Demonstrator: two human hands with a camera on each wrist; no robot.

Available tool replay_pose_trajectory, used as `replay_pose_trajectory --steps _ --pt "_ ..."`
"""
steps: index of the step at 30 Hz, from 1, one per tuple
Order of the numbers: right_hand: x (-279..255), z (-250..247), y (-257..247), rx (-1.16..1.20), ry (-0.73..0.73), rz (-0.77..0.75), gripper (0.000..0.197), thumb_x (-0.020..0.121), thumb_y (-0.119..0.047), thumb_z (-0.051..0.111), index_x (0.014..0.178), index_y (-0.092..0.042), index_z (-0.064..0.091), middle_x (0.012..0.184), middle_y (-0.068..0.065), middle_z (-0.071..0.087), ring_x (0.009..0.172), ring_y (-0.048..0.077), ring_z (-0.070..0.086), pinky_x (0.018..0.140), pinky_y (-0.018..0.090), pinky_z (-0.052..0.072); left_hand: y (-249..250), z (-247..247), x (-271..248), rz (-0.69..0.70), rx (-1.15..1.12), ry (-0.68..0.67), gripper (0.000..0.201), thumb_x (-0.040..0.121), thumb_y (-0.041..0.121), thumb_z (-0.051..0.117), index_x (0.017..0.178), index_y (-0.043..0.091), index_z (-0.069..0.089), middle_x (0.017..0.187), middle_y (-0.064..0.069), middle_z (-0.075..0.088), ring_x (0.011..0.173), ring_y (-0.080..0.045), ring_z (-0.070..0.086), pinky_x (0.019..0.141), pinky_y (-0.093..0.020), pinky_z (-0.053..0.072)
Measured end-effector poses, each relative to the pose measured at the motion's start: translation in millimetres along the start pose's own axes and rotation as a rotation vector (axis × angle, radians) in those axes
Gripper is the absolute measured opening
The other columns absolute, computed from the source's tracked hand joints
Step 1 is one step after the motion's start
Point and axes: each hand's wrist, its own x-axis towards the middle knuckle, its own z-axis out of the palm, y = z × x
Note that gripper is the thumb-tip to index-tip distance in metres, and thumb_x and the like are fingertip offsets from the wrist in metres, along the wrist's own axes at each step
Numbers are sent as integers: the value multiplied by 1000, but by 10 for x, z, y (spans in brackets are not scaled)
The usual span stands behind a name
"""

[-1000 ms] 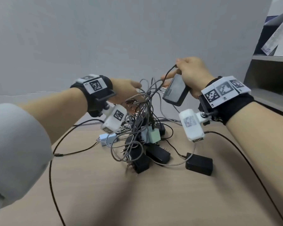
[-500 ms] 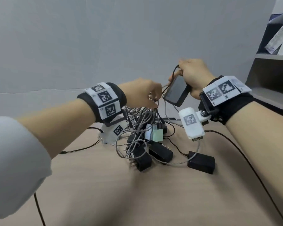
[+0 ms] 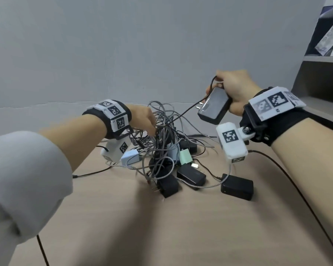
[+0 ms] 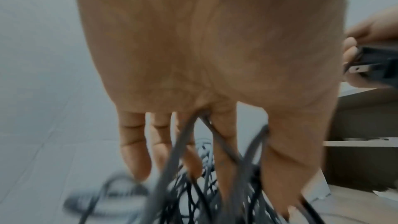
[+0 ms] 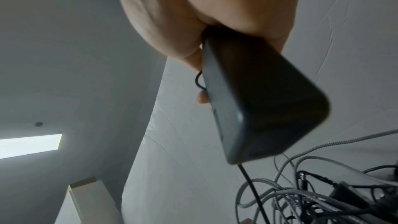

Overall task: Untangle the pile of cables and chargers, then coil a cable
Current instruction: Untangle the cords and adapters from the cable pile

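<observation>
Right hand (image 3: pixel 233 91) raised above the table (image 3: pixel 181 227), fingers wrapped tight round a black charger (image 3: pixel 213 105), its 2 prongs pointing left toward the pile. Thin black cable (image 3: pixel 188 111) running from the top of that charger, looping past the thumb and sloping down into the tangle. Left hand (image 3: pixel 142 120) lowered into the top of the pile of cables (image 3: pixel 161 139), fingers (image 4: pixel 133 151) spread and fairly straight, several dark strands threaded between them; no clear pinch visible in the blurred left wrist view, so firmness of hold impossible to tell. Tangle heaped at the middle of the table, between both hands, grey braided and black cords crossing over each other. Within and around it: a pale blue plug (image 3: pixel 130 157) at the left edge, a mint green plug (image 3: pixel 185 157) near the middle, 2 black chargers at the front (image 3: pixel 167 186) (image 3: pixel 190 176). Another black charger (image 3: pixel 236 187) lying apart to the right, joined to the heap by a grey braided cable (image 3: pixel 210 186). Grey shelf (image 3: pixel 319 77) at far right.
</observation>
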Motion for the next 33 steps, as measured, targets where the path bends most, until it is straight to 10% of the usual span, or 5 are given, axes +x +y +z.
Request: replay_pose_trajectory --steps 6,16,22,26,33 --pt "-32 190 -133 126 29 -56 10 101 -5 43 91 -5 45 55 7 49 48 23 61 51 34 57 248 -70 -89 200 -12 304 61 74 69 72 127 38 64 130 0 39 121 -19 36 102 -43 39" --pt "21 66 -85 -31 82 -132 24 95 -2 36 72 -7 42 41 4 55 53 31 56 67 47 54 25 22 105 190 273 424 47 96 55 52 115 18 74 131 -6 44 119 -27 37 102 -47 41" --pt "-10 126 107 -159 -69 -89 8 92 -6 51 85 -4 47 57 20 56 44 31 54 62 49 53 -69 -321 48 187 -121 742 35 102 39 52 115 17 76 116 -13 55 107 -31 49 91 -35 38" --pt "-121 305 158 -377 -358 -62 18 94 -17 66 97 -6 52 55 13 58 43 29 57 55 41 56 122 -643 -30 238 -329 658 38 107 33 45 98 11 75 83 -1 68 62 -5 57 60 -20 43" --pt "-90 608 387 -712 -375 -96 24 93 -27 67 87 -5 58 75 17 74 58 30 67 71 44 59 396 -701 -231 468 -543 538 43 109 27 43 96 -3 71 72 -4 62 64 -13 58 60 -31 57"
